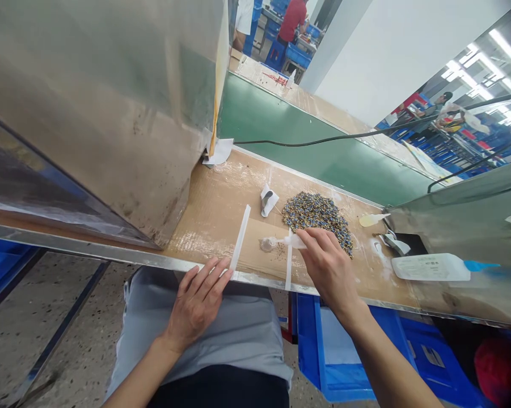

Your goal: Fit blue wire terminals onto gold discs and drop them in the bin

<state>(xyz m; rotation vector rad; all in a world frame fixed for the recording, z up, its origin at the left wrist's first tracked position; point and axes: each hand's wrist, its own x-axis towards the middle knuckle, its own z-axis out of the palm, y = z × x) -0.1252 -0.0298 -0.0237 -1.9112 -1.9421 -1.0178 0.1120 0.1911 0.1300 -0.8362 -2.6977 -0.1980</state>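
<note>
Right hand (pixel 329 269) pinches a small bottle (pixel 296 242) near the centre of the frame.
Thumb and fingertips press together on its body, the nozzle pointing left; it looks light and soft-walled, likely to give under a squeeze and perhaps slippery, so the body behind the nozzle seems the best hold. The bottle is whitish, translucent and slim. Its tip meets or hangs over a clear round piece (pixel 267 245); glare and small size leave contact uncertain. Tape strips (pixel 240 238) lie on either side of that piece, and a heap of beads (pixel 317 212) sits right of centre. At lower left of centre, the left hand (pixel 199 297) rests slightly spread on the bench edge (pixel 148 259), nothing visible in it.
</note>
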